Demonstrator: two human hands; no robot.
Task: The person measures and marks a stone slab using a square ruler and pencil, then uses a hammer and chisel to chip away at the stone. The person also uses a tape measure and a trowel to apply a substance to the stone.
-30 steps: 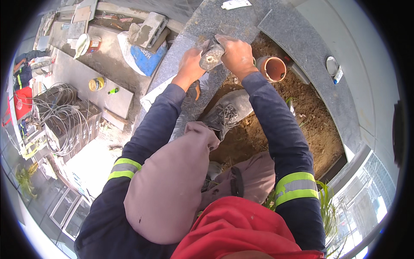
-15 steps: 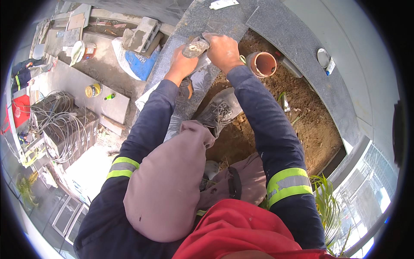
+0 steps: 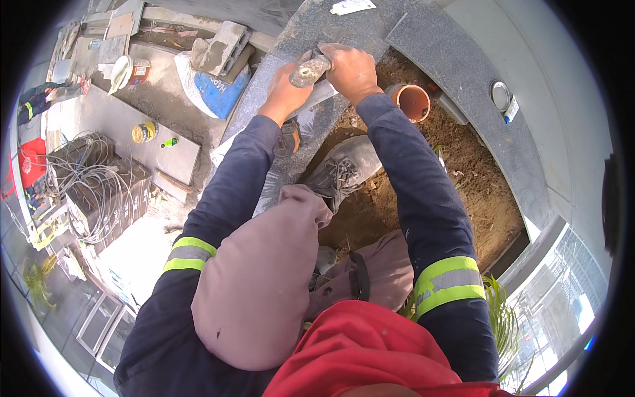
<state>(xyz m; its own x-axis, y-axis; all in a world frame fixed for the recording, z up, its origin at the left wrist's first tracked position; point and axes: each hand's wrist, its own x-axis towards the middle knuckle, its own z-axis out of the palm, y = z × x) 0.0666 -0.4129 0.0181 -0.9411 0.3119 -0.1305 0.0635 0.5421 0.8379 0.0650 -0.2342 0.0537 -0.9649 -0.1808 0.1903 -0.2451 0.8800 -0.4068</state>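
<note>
My left hand (image 3: 281, 89) and my right hand (image 3: 350, 71) are closed on a dusty grey hand tool (image 3: 309, 69) with a rounded end, held over the granite ledge (image 3: 370, 30). A pale flat strip (image 3: 321, 96) shows beneath it; I cannot tell whether it is part of the tool. An orange and black object (image 3: 289, 139) lies just below my left wrist. My grey shoe (image 3: 340, 169) rests on the soil (image 3: 469, 205) between my forearms. Right of my right hand, a terracotta pipe or pot (image 3: 410, 102) stands in the soil.
At left are a blue and white sack (image 3: 218, 92), a concrete block (image 3: 225, 46), buckets (image 3: 129, 69), a board (image 3: 182, 159) and tangled cables (image 3: 99, 172). Another person (image 3: 36, 99) is at far left. A round lid and tube (image 3: 501, 96) lie on the right granite slab (image 3: 516, 152).
Over the last second both hands have shifted slightly up and down along the ledge, still gripping the grey tool, whose rounded end has turned. The view has shifted slightly.
</note>
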